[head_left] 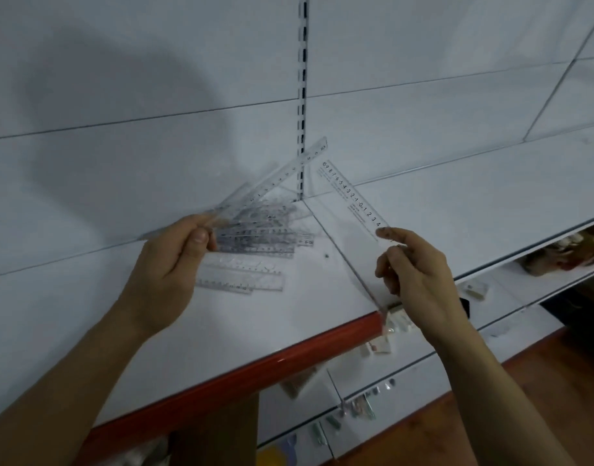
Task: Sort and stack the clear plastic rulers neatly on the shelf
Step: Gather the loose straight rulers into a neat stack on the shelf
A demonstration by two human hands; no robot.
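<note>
one head-worn wide-angle view, looking forward and down from close above the white shelf [221,331] with its red front edge [255,371], facing the slotted back panel [302,95], both forearms reaching in from the bottom, lower shelves off right.

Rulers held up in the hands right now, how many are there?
2. The left hand pinches one long ruler angled up toward the wall; the right hand holds another ruler by its near end. More lie in a pile on the shelf.
</note>
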